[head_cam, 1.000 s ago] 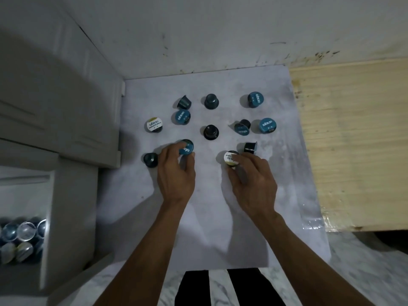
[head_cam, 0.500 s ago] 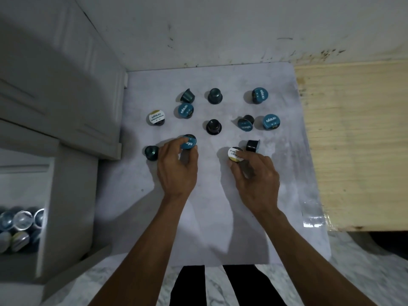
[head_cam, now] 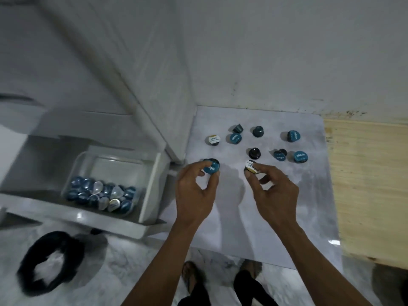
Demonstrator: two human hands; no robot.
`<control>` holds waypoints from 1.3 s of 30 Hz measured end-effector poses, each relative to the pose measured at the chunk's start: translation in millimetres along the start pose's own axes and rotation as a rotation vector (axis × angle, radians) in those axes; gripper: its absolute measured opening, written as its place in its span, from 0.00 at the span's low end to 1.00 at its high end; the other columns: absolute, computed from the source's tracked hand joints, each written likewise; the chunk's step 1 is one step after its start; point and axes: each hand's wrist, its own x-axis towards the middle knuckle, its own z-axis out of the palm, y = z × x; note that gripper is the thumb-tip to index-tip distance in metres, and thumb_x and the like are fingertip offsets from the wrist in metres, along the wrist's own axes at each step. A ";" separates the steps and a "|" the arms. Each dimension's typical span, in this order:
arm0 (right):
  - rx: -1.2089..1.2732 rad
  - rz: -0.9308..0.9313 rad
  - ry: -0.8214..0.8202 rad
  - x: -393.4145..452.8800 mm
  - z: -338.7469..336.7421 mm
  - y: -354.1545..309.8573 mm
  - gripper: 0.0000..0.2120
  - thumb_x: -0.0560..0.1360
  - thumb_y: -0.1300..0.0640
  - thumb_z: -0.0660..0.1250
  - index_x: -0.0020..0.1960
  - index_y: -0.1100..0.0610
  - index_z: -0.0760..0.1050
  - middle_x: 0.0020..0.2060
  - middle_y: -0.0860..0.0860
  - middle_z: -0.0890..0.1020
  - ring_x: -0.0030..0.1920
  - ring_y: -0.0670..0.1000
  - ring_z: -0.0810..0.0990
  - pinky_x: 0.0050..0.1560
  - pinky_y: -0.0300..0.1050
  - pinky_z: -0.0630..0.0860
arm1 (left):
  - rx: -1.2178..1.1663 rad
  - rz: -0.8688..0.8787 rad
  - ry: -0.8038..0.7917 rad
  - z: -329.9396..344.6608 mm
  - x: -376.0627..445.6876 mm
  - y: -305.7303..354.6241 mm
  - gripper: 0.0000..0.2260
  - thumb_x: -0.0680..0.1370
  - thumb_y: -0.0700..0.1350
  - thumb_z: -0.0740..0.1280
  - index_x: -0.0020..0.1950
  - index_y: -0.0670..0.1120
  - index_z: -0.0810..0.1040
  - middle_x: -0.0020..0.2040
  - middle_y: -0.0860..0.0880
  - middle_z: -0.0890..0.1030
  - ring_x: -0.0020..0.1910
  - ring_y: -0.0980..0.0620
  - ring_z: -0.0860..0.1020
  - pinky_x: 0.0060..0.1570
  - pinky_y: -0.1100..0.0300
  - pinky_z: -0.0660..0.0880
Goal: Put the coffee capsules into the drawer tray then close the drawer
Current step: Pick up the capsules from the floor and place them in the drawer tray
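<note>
2 capsules held: 1 is pinched in each hand above the grey mat [head_cam: 254, 213].
Left hand [head_cam: 194, 193]: a blue-lidded capsule [head_cam: 211, 168] is pinched between thumb and curled fingers.
Right hand [head_cam: 273, 193]: a white-lidded capsule [head_cam: 252, 167] is gripped at the fingertips.
Loose capsules [head_cam: 256, 153]: 7 are seen on the mat just beyond both grips.
Drawer tray [head_cam: 152, 173]: it is seen left of the left grip, in the open drawer [head_cam: 72, 215], part filled with capsules.

Black ring [head_cam: 49, 262], wooden board [head_cam: 371, 184]
</note>
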 end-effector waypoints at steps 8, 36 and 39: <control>0.100 -0.118 -0.135 -34.6 37.9 -108.4 0.09 0.72 0.53 0.75 0.51 0.49 0.82 0.44 0.39 0.83 0.37 0.47 0.79 0.31 0.28 0.69 | 0.064 0.092 0.041 -125.6 0.2 -8.7 0.10 0.72 0.44 0.74 0.53 0.48 0.81 0.45 0.62 0.77 0.41 0.60 0.77 0.40 0.70 0.70; -0.005 -0.004 -0.493 -85.3 315.0 -219.5 0.05 0.71 0.55 0.75 0.46 0.50 0.83 0.43 0.39 0.83 0.28 0.47 0.77 0.38 0.42 0.78 | 0.417 -0.028 -0.401 -367.8 143.1 -228.4 0.10 0.73 0.47 0.74 0.53 0.51 0.83 0.45 0.54 0.83 0.38 0.57 0.77 0.42 0.60 0.77; -0.070 0.031 -0.551 -73.3 345.0 -205.7 0.07 0.71 0.52 0.75 0.49 0.49 0.82 0.44 0.39 0.83 0.31 0.41 0.78 0.38 0.37 0.76 | 0.431 -0.007 -0.489 -355.5 163.5 -244.3 0.10 0.73 0.46 0.74 0.54 0.49 0.83 0.45 0.51 0.83 0.38 0.56 0.77 0.43 0.58 0.77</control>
